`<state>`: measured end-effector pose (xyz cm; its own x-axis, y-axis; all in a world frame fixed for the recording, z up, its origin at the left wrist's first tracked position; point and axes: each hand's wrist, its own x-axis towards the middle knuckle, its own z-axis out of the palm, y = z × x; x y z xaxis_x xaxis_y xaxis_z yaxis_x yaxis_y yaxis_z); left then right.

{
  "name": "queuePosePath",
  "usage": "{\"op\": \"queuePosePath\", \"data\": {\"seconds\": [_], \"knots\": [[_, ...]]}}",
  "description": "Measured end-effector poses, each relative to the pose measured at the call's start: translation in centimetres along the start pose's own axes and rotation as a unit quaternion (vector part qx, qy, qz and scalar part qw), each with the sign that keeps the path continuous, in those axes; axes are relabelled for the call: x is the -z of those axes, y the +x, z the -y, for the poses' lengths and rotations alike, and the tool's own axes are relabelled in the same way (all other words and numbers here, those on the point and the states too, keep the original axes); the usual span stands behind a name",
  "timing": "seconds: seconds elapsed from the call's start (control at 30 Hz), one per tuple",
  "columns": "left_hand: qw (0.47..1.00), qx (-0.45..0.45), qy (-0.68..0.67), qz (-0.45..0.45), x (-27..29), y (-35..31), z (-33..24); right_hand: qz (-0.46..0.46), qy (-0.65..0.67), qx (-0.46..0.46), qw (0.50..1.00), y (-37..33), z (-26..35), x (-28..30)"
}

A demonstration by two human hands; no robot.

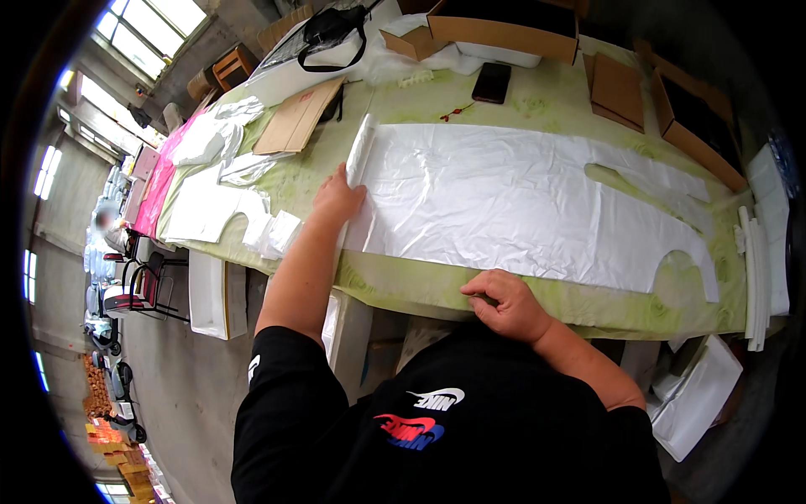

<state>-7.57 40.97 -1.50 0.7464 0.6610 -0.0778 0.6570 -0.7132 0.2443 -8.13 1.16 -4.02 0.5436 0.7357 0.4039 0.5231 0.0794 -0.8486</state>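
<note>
A thin white plastic apron lies spread across the table, its cut-out armhole and strap end toward the right. Its left end is folded over into a narrow strip. My left hand is closed on that folded end, thumb toward the sheet; its fingertips are partly hidden. By the table's front edge, just below the apron's near side, my right hand is loosely curled, with nothing visible in it.
More white plastic sheets and a flat cardboard piece lie to the left. Toward the back are a black phone, an open cardboard box and a black bag. White rolls stand at the right edge.
</note>
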Motion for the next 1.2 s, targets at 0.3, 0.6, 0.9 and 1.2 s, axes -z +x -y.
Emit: {"op": "queuePosePath", "data": {"seconds": [0.3,0.6,0.9,1.2], "knots": [[0.762,-0.002,-0.622,0.182,1.7,-5.7,-9.4,-0.038,0.125,-0.104,0.986,-0.1,0.2,-0.5],[0.616,0.064,-0.756,0.21,-4.1,-12.4,-19.3,-0.053,0.132,-0.239,0.96,-0.4,3.9,0.8],[0.908,-0.341,-0.231,0.076,-8.4,-11.1,-22.3,-0.026,-0.011,-0.254,0.967,-3.1,2.9,3.5],[0.893,-0.171,-0.392,0.139,-7.0,-1.3,-22.2,-0.029,0.073,-0.335,0.939,-7.4,4.9,7.3]]}}
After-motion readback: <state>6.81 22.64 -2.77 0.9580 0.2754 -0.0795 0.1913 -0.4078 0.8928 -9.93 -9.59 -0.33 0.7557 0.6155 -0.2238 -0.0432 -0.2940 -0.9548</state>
